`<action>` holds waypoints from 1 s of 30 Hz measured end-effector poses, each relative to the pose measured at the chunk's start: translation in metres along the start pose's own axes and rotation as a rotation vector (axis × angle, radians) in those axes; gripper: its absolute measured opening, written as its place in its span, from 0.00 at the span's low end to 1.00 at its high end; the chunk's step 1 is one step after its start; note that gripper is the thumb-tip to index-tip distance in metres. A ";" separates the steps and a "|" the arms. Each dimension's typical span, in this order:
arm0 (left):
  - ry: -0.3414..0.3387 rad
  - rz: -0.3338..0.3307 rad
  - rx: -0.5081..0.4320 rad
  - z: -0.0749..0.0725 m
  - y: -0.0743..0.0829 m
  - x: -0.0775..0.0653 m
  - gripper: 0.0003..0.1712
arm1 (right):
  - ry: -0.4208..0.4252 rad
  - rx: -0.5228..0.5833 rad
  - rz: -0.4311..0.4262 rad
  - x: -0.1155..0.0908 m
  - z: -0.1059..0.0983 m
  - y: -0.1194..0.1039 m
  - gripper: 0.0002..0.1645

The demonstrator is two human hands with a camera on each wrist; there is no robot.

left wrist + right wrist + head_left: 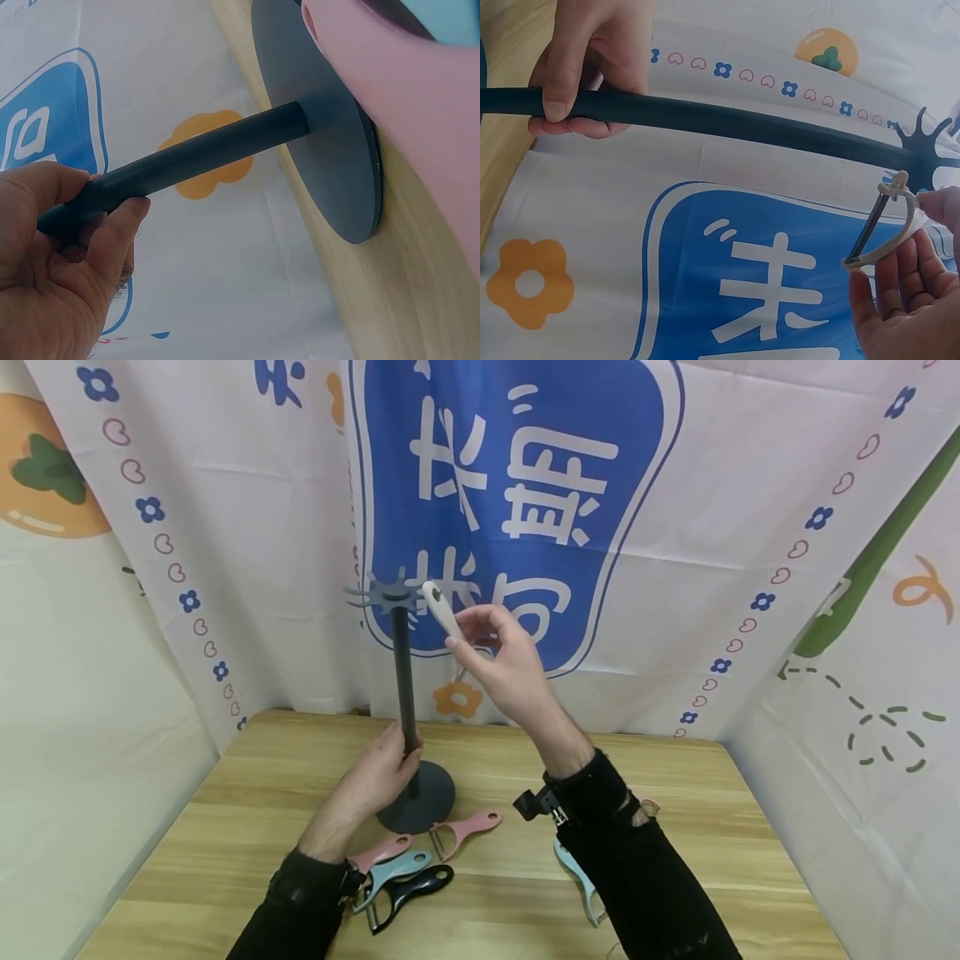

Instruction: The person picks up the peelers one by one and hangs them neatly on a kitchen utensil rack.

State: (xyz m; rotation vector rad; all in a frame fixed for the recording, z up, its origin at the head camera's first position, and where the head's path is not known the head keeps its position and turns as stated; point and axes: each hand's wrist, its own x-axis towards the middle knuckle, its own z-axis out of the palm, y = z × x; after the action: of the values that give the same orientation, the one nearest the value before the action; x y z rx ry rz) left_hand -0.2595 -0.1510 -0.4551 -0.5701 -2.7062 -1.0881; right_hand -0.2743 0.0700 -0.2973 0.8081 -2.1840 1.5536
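Note:
A dark stand (402, 668) rises from a round base, with a ring of curved hooks (390, 593) at its top. My left hand (381, 770) grips its pole low down; in the left wrist view, thumb and fingers (127, 225) wrap around it. Up beside the hooks, my right hand (504, 660) pinches a white peeler (442, 610). The holed end of its handle points up toward the nearest hook; whether they touch I cannot tell. In the right wrist view the peeler's metal blade (868, 227) faces the pole.
Near the base lie a pink peeler (471, 828), another pink peeler (382, 853), a light blue peeler (401, 865) and a black peeler (420, 885). Another light blue peeler (576, 872) lies partly behind my right sleeve. A printed curtain (712, 485) hangs behind the wooden table (720, 827).

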 end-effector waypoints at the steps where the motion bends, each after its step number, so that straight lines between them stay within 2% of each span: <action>1: 0.002 0.000 0.002 0.000 0.000 0.000 0.06 | -0.004 0.005 0.002 0.000 0.001 0.000 0.21; 9: -0.008 -0.018 0.006 -0.001 0.002 -0.001 0.06 | -0.055 0.087 0.019 0.001 0.011 0.005 0.21; 22: -0.006 0.000 -0.017 0.001 -0.001 0.001 0.06 | -0.086 0.261 0.038 0.004 0.027 0.015 0.22; 30: -0.008 -0.020 -0.016 0.001 -0.001 0.001 0.05 | -0.089 0.262 0.058 0.003 0.034 0.016 0.22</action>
State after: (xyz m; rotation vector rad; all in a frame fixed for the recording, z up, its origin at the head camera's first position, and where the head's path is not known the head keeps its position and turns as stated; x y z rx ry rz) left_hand -0.2611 -0.1504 -0.4564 -0.5526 -2.7178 -1.1151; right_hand -0.2848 0.0412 -0.3188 0.9145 -2.1083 1.8944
